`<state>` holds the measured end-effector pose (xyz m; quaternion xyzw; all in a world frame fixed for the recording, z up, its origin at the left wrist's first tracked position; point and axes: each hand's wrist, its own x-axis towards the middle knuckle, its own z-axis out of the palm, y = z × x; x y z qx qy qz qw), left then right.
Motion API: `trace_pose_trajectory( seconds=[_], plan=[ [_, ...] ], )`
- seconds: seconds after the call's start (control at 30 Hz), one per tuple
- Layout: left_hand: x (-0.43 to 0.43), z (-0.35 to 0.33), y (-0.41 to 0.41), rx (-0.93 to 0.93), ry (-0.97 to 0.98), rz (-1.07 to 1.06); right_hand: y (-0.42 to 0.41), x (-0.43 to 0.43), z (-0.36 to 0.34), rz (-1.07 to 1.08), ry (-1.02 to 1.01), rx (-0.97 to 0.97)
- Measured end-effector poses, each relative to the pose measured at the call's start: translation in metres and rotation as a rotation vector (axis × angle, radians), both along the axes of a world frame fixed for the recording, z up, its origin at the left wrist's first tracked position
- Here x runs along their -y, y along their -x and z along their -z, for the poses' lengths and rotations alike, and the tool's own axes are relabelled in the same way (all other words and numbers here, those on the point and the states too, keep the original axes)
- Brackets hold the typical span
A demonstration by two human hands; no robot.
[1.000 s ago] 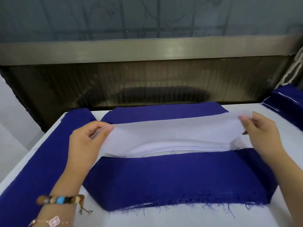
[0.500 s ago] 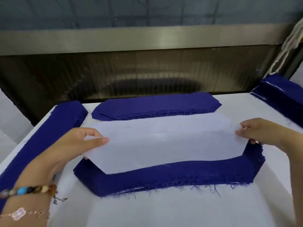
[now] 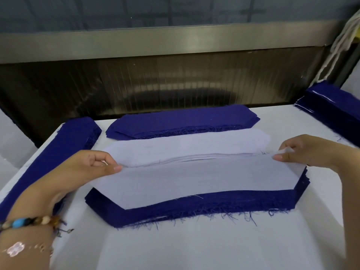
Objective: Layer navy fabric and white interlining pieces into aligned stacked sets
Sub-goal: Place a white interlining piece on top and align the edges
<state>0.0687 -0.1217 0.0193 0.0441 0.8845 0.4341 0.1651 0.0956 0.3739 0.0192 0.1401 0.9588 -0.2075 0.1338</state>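
Observation:
A white interlining piece (image 3: 196,182) lies across the top of the near navy fabric stack (image 3: 204,209), leaving a navy strip showing along the front edge. My left hand (image 3: 85,170) pinches its left end and my right hand (image 3: 309,151) pinches its right end. Just behind it sits a pile of white interlining pieces (image 3: 187,149). Behind that pile lies another navy fabric stack (image 3: 181,121).
A long navy stack (image 3: 56,152) runs along the white table's (image 3: 214,246) left edge, and another navy stack (image 3: 335,106) sits at the far right. A dark machine opening with a metal bar (image 3: 175,41) rises behind the table. White cords (image 3: 342,39) hang at the upper right.
Both hands have drawn the white interlining piece off the white pile toward me and lowered it flat onto the near navy stack.

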Motion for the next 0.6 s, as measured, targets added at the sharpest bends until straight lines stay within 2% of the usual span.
trace_pose_trajectory(
  seconds=[0.13, 0.33, 0.4, 0.5, 0.6],
  plan=[
    [-0.003, 0.003, 0.000, 0.034, 0.107, 0.052, 0.000, 0.003, 0.005, 0.024, -0.071, 0.063],
    [-0.004, 0.005, 0.000, -0.037, 0.168, 0.040, 0.002, 0.006, 0.004, 0.133, -0.017, -0.041],
    [-0.008, 0.010, 0.004, -0.201, 0.155, -0.062, 0.007, 0.015, 0.003, 0.147, -0.072, -0.155],
    [-0.018, 0.020, 0.012, -0.559, 0.199, -0.238, 0.016, 0.035, 0.006, 0.113, -0.161, -0.442],
    [-0.026, 0.031, 0.019, -0.724, 0.252, -0.293, 0.023, 0.053, 0.016, -0.022, -0.153, -0.659]
  ],
)
